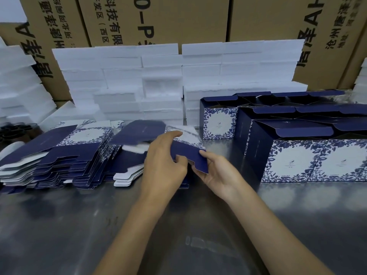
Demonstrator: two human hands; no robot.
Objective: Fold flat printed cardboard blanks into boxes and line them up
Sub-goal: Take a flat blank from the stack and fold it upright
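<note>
A flat navy and white floral blank (188, 150) is held above the metal table (79, 225) at the centre. My left hand (164, 161) grips its left part, thumb under and fingers over the top. My right hand (216, 171) pinches its lower right flap from below. The blank is blurred by motion. A fanned pile of flat blanks (65, 153) lies to the left. Several folded boxes (297, 159) with open lids stand in rows at the right, another folded box (219, 123) behind them.
White foam blocks (158, 76) are stacked along the back, with more foam (17, 80) at the left. Large brown cartons (178, 18) stand behind them. Dark round objects (14, 131) sit at the far left edge.
</note>
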